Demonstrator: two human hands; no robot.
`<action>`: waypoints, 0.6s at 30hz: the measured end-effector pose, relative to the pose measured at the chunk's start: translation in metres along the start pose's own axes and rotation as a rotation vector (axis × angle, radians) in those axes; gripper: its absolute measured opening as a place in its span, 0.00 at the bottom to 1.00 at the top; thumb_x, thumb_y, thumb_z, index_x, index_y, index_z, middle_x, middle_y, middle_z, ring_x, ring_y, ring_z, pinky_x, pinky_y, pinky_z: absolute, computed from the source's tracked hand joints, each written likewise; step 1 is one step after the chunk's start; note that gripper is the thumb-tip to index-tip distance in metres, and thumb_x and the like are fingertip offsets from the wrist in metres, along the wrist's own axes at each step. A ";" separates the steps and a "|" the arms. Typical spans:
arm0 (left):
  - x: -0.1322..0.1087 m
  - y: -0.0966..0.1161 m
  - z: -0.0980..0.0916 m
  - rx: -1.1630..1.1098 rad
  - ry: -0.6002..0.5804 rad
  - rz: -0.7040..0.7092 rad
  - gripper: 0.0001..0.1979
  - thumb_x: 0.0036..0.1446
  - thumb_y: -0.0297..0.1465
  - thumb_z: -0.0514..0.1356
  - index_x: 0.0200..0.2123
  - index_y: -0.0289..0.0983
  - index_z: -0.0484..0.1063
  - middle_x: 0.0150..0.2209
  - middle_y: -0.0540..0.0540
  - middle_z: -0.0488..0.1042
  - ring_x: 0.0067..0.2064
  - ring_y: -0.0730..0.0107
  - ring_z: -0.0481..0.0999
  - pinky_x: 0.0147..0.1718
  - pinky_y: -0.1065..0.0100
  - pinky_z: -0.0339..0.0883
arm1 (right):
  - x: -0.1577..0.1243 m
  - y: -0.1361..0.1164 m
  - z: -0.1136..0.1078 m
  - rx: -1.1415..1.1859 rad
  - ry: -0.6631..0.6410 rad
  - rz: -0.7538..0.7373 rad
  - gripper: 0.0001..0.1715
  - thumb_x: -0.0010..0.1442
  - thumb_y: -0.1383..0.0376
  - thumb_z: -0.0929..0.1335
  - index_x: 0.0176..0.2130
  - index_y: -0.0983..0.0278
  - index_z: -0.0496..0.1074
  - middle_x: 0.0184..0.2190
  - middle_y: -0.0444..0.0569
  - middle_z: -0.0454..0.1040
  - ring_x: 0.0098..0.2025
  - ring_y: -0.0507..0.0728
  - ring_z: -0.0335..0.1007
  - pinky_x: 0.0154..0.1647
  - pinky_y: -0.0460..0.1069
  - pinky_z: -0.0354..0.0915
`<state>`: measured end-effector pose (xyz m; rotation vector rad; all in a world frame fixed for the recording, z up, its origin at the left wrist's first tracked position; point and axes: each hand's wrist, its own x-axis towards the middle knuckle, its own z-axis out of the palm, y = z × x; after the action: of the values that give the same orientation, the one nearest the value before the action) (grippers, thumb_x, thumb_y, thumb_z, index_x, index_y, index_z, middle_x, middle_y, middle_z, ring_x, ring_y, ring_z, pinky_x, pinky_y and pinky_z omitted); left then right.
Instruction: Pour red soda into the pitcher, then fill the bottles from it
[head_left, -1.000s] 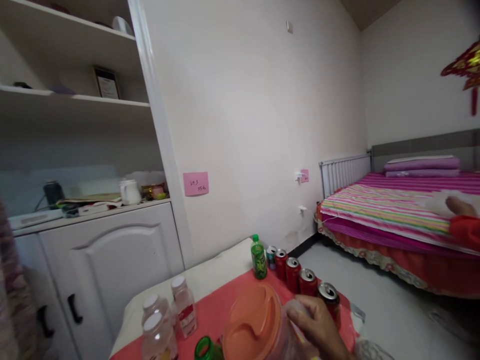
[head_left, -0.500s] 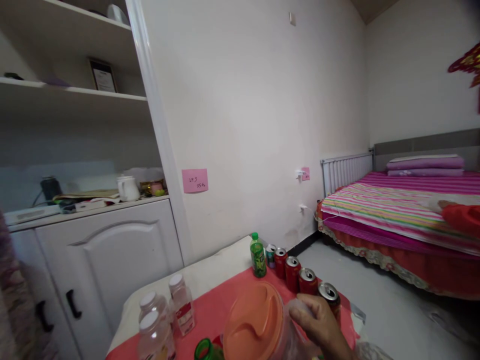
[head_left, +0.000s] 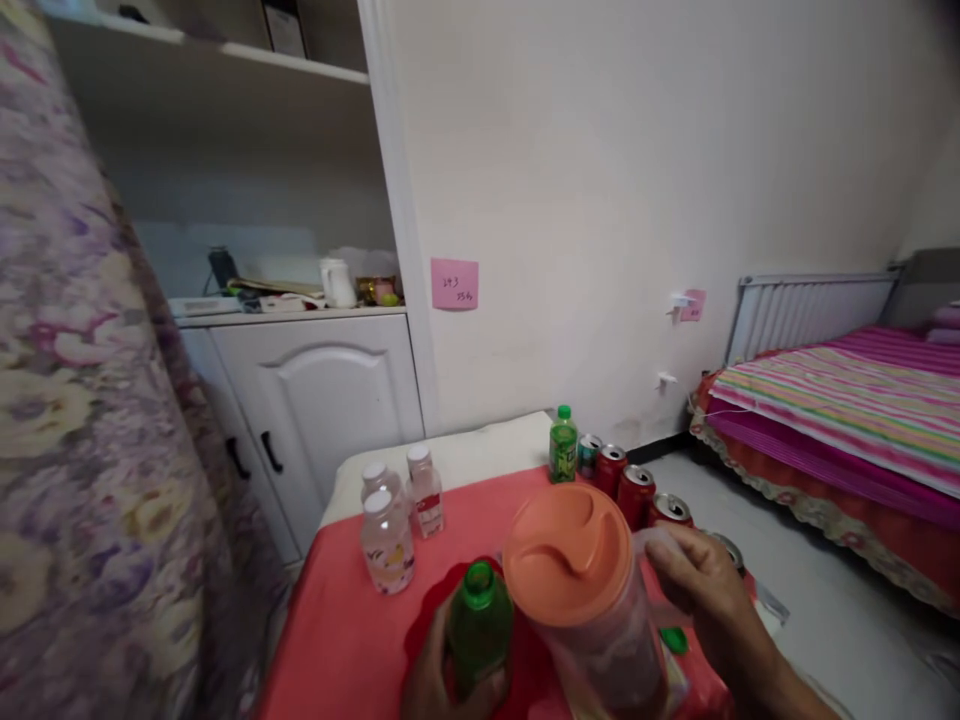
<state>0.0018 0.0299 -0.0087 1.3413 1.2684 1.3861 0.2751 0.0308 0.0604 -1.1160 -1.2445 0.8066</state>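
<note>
My right hand (head_left: pixel 705 585) is closed around the handle of a clear plastic pitcher (head_left: pixel 607 655) with an orange lid (head_left: pixel 568 553). To its left, my left hand (head_left: pixel 435 670) wraps round a green bottle (head_left: pixel 480 635) whose mouth is uncapped. The pitcher's lid rim stands right beside the bottle's neck; whether they touch I cannot tell. A loose green cap (head_left: pixel 674 639) lies on the red cloth under my right hand. The lower parts of the pitcher and bottle are partly hidden or cut off by the frame.
Several clear jars with white lids (head_left: pixel 388 545) stand left on the red-covered table (head_left: pixel 330 620). At the far right edge, a capped green bottle (head_left: pixel 563 447) and a row of drink cans (head_left: pixel 636 495) line up. A floral curtain (head_left: pixel 67 400) hangs left; a bed (head_left: pixel 825 400) stands right.
The view has tilted down and swung left. My left hand has come into view, holding the green bottle. My right hand stays on the pitcher's handle.
</note>
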 end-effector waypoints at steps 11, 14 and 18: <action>-0.003 0.016 -0.001 0.024 -0.078 -0.024 0.33 0.41 0.31 0.67 0.55 0.36 0.68 0.53 0.39 0.77 0.54 0.49 0.76 0.51 0.56 0.71 | 0.009 -0.018 -0.010 -0.008 -0.039 -0.015 0.28 0.54 0.45 0.71 0.21 0.62 0.63 0.17 0.37 0.50 0.21 0.48 0.42 0.19 0.46 0.41; -0.003 0.018 0.001 0.006 -0.083 -0.016 0.33 0.42 0.30 0.66 0.54 0.36 0.68 0.51 0.40 0.78 0.53 0.51 0.76 0.50 0.58 0.72 | 0.012 -0.032 -0.009 0.000 -0.061 -0.022 0.27 0.53 0.45 0.72 0.21 0.62 0.65 0.17 0.38 0.51 0.20 0.48 0.43 0.17 0.46 0.42; -0.005 0.022 0.000 0.023 -0.105 0.012 0.31 0.43 0.30 0.65 0.55 0.36 0.68 0.50 0.40 0.78 0.51 0.53 0.76 0.51 0.58 0.69 | 0.018 -0.047 -0.006 0.004 -0.099 -0.021 0.25 0.52 0.47 0.73 0.21 0.62 0.66 0.17 0.39 0.56 0.19 0.48 0.48 0.17 0.45 0.46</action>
<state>0.0040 0.0216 0.0126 1.4206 1.2113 1.2952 0.2798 0.0321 0.1110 -1.0688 -1.3335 0.8570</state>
